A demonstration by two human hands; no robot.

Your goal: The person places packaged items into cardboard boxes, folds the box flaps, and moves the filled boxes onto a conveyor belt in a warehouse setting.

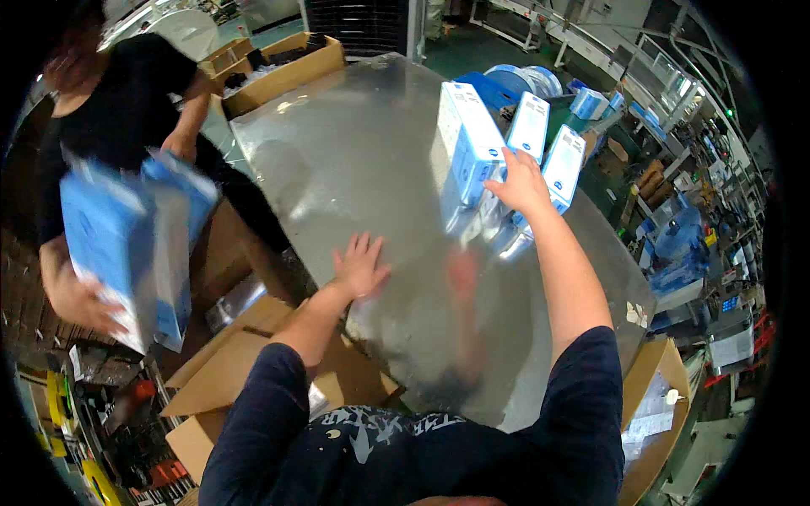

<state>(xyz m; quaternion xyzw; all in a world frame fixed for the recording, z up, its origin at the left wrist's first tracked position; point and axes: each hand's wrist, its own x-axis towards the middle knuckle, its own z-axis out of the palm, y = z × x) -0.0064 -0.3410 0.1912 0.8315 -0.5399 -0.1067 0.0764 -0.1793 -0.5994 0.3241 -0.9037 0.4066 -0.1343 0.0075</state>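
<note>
My left hand (359, 268) lies with fingers spread on the shiny metal tabletop (337, 160), holding nothing. Farther out to the right, my right hand (521, 184) reaches over a group of blue and white cartons. Its thumb and stretched fingers are against the near end of the long carton (471, 126), and I see no grip around it. Beside that stand a narrower carton (530, 116) and another carton (564, 162) at the table's right edge. Their lower parts blend into reflections on the metal.
At the left, a person in black (126, 101) holds blurred blue and white cartons (126, 236). Open cardboard boxes (228, 363) stand below the table's left edge, another cardboard box (654, 379) at the right. A cardboard tray (283, 84) sits at the far left corner.
</note>
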